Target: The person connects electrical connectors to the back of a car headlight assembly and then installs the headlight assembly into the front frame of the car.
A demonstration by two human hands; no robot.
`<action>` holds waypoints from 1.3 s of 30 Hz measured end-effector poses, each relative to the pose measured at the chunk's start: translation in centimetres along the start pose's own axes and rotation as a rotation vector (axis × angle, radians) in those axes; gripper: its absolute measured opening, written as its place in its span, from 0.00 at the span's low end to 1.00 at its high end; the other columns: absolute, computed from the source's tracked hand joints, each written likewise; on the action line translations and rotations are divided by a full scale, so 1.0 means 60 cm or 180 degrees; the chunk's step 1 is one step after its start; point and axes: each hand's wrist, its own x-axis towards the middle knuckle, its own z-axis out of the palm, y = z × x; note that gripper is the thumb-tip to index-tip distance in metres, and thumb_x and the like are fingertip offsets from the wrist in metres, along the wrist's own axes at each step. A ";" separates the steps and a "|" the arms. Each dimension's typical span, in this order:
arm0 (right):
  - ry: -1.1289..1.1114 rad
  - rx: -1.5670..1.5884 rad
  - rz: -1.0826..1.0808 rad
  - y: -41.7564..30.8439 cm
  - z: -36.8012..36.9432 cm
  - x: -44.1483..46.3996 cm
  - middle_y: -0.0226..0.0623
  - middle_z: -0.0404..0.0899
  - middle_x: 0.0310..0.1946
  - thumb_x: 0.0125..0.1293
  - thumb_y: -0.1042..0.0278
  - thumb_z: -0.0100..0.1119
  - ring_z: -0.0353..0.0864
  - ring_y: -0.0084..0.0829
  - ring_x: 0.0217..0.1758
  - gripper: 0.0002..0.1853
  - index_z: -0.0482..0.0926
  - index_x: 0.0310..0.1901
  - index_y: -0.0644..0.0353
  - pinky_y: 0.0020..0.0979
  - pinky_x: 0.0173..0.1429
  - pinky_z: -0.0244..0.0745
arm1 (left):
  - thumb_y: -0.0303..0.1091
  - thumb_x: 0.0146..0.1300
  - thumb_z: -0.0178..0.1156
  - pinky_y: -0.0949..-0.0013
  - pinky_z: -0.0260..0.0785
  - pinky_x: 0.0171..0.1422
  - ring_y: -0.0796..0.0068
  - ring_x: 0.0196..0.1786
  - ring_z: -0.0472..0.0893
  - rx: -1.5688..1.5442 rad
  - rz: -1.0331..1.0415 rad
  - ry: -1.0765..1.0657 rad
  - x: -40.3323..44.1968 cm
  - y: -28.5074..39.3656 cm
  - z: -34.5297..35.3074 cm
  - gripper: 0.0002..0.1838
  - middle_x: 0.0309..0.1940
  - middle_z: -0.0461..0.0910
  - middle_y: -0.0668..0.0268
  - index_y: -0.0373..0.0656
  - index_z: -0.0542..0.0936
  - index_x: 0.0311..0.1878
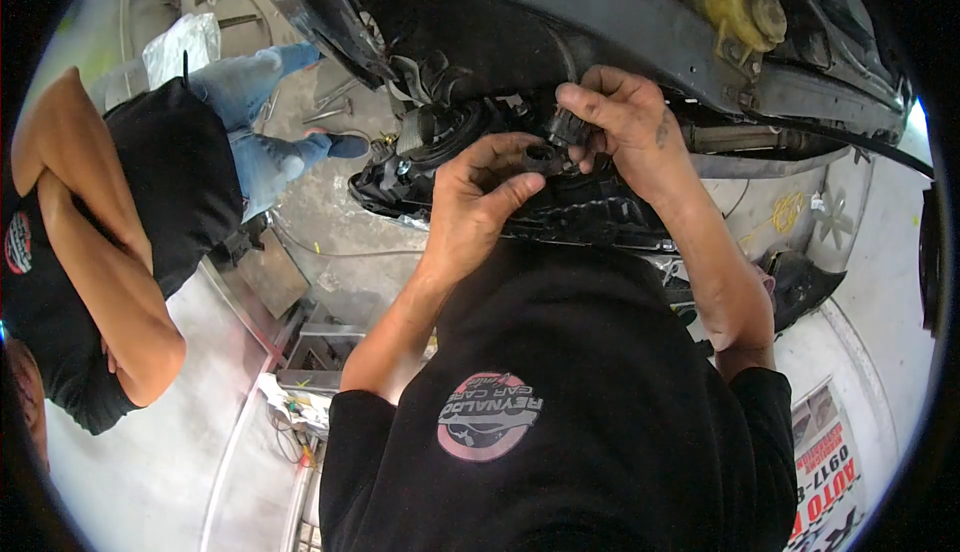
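Observation:
My left hand (485, 187) pinches a small black round part with a hollow opening (540, 158), between thumb and fingers. Close against it, my right hand (625, 122) grips a black plug-like connector (568, 130), with a thin wire running up from it. The two parts meet or nearly meet; whether they are joined I cannot tell. Beneath my hands lies a black headlight assembly (390, 177), partly hidden by my left hand and my body.
A car's dark front frame (600, 27) spans the top, with a yellowish reservoir (735, 12) at right. A co-worker with folded arms (110, 212) stands at left. Tools (330, 102) lie on the concrete floor; a metal cart (320, 352) is at lower left, a yellow cord (790, 212) at right.

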 end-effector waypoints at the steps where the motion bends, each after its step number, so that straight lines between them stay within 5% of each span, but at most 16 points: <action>1: 0.0020 -0.0066 -0.0060 0.001 0.001 0.000 0.33 0.84 0.29 0.67 0.59 0.69 0.81 0.24 0.23 0.13 0.82 0.37 0.61 0.25 0.26 0.76 | 0.23 0.63 0.69 0.74 0.75 0.54 0.77 0.47 0.83 0.0068 0.0002 0.0004 0.000 0.003 0.001 0.18 0.44 0.87 0.61 0.31 0.80 0.56; 14: -0.0002 0.0408 -0.0068 0.005 -0.013 -0.002 0.34 0.84 0.30 0.68 0.59 0.68 0.82 0.26 0.25 0.13 0.81 0.40 0.62 0.26 0.28 0.77 | 0.29 0.67 0.68 0.71 0.75 0.59 0.76 0.50 0.84 0.0361 0.0155 -0.0383 -0.009 0.000 -0.001 0.16 0.47 0.88 0.61 0.33 0.84 0.56; 20: -0.0096 0.0145 -0.0166 0.013 -0.045 -0.010 0.36 0.84 0.37 0.71 0.57 0.65 0.82 0.25 0.30 0.15 0.79 0.43 0.63 0.27 0.30 0.75 | 0.28 0.61 0.72 0.73 0.75 0.53 0.78 0.44 0.83 -0.0039 -0.0079 -0.0257 -0.008 -0.010 0.022 0.17 0.40 0.86 0.63 0.32 0.84 0.52; 23: -0.0175 0.0086 -0.0150 0.017 -0.056 -0.007 0.37 0.84 0.38 0.71 0.58 0.64 0.81 0.26 0.31 0.14 0.79 0.43 0.63 0.28 0.31 0.75 | 0.26 0.56 0.74 0.72 0.74 0.48 0.76 0.40 0.82 0.0537 0.0418 -0.0096 0.000 -0.024 0.036 0.17 0.36 0.83 0.63 0.32 0.84 0.49; 32: -0.0373 0.0095 -0.0106 0.014 -0.059 0.003 0.38 0.86 0.37 0.72 0.60 0.63 0.84 0.25 0.33 0.13 0.80 0.45 0.63 0.28 0.35 0.78 | 0.26 0.55 0.74 0.73 0.75 0.47 0.80 0.39 0.82 0.0733 0.0579 0.0170 0.005 -0.032 0.051 0.14 0.36 0.86 0.66 0.36 0.85 0.45; 39: -0.0123 0.0159 -0.0158 0.019 -0.052 0.003 0.38 0.83 0.34 0.70 0.61 0.63 0.80 0.26 0.28 0.14 0.80 0.43 0.66 0.27 0.31 0.74 | 0.26 0.54 0.73 0.70 0.72 0.44 0.73 0.37 0.79 0.0636 0.0427 0.0252 0.004 -0.023 0.055 0.14 0.36 0.82 0.61 0.33 0.83 0.43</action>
